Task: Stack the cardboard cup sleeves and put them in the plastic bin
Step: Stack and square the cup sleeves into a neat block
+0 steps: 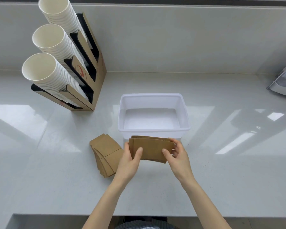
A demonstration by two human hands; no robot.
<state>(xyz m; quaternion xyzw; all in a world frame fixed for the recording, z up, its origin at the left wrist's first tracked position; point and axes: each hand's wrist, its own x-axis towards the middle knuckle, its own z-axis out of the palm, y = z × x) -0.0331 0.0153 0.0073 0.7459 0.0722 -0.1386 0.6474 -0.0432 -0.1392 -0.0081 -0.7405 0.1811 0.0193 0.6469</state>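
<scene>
Before the translucent plastic bin (153, 111), both hands' grip holds flat cardboard sleeves (151, 150).

We note a pale, glossy surface (221, 179) with window glare. On it we see a clear plastic bin (183, 109) near centre; a fanned pile of cardboard sleeves (104, 154) just left of the bin's near corner; a cardboard cup holder (99, 76) at far left; a grey object (284, 83), unidentifiable, at far right.
</scene>
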